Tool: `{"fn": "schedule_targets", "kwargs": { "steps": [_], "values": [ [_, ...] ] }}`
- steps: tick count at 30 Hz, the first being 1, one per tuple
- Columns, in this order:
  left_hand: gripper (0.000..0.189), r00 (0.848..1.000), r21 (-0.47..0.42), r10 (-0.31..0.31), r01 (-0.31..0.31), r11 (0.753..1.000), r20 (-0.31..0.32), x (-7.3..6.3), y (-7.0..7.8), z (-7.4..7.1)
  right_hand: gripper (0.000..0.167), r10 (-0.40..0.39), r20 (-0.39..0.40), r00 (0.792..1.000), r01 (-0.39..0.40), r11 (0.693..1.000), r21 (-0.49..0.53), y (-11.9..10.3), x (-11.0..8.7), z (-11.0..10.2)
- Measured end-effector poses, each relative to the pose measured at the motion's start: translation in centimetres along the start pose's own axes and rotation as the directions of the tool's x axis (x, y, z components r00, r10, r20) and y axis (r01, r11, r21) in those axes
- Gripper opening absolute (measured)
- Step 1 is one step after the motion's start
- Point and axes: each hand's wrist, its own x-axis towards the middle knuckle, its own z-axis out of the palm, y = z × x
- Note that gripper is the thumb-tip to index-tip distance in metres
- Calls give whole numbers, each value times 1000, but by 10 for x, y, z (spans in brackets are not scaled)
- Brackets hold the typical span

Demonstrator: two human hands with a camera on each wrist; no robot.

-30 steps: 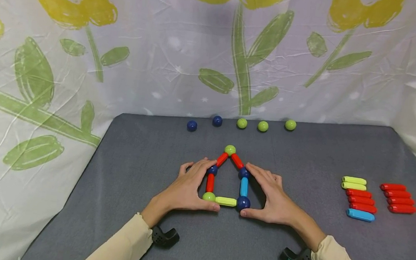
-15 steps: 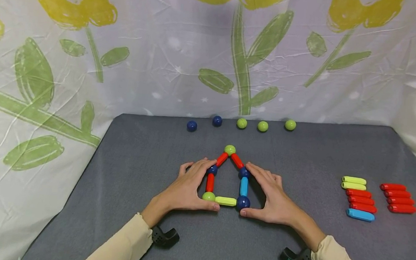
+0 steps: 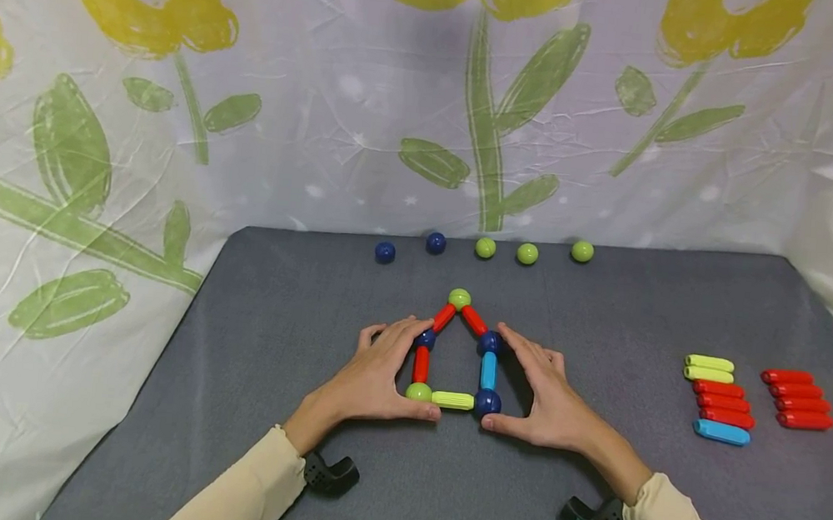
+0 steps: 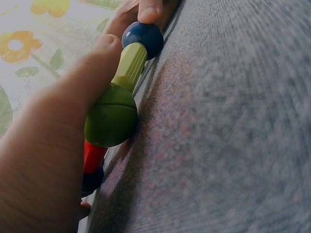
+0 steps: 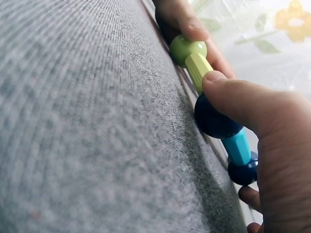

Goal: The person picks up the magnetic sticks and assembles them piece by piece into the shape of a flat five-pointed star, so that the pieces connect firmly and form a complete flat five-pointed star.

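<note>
A house-shaped frame of magnetic sticks and balls lies on the grey table in the head view. Its peak is a green ball [image 3: 460, 299] with two red sticks [image 3: 474, 321] sloping down to blue balls. My left hand [image 3: 375, 377] spans the left side, thumb by the lower green ball [image 3: 419, 392], index finger at the upper blue ball [image 3: 426, 339]. Around the right side, my right hand [image 3: 550, 398] has its thumb against the lower blue ball [image 5: 218, 116] and its index finger beside the upper one [image 3: 489, 342]. A yellow-green stick [image 3: 452, 400] forms the base; a blue stick [image 3: 489, 371] stands right.
Loose blue balls [image 3: 385, 252] and green balls [image 3: 527, 254] line the table's far edge. At the right lie yellow-green sticks [image 3: 709, 363], red sticks [image 3: 795, 390] and a blue stick [image 3: 721, 432]. A flower-printed cloth [image 3: 302, 115] hangs behind the table [image 3: 283, 314].
The frame's right side has shifted very slightly away from me, and the right index fingertip has moved a little outward. The left hand looks unmoved.
</note>
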Motion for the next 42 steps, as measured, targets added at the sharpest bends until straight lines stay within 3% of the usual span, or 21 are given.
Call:
{"fn": "schedule_targets", "kwargs": {
  "steps": [17, 22, 27, 33, 37, 42],
  "values": [
    [109, 1000, -23, -8, 8, 1000, -24, 0, 0, 0, 115, -3, -31, 1000, 3, 1000, 5, 2, 0, 2],
    [92, 998, -50, 21, -24, 998, -56, 0, -2, 0, 111, -18, -56, 998, 19, 1000, 16, 3, 1, 2],
    [61, 994, -75, 48, -56, 996, -103, 1, -3, 0, 103, -15, -94, 995, 17, 1000, 23, 4, 1, 3],
    [22, 978, -62, 141, -152, 986, -153, 2, -5, 1, 90, -42, -157, 987, 44, 999, 11, 6, 2, 5],
    [18, 969, -50, 192, -202, 978, -154, 2, -6, 1, 87, -42, -167, 985, 46, 999, 16, 7, 2, 5],
    [22, 977, -66, 169, -179, 982, -126, 3, -7, 2, 75, -46, -160, 986, 49, 999, 12, 6, 3, 3]
  ]
}}
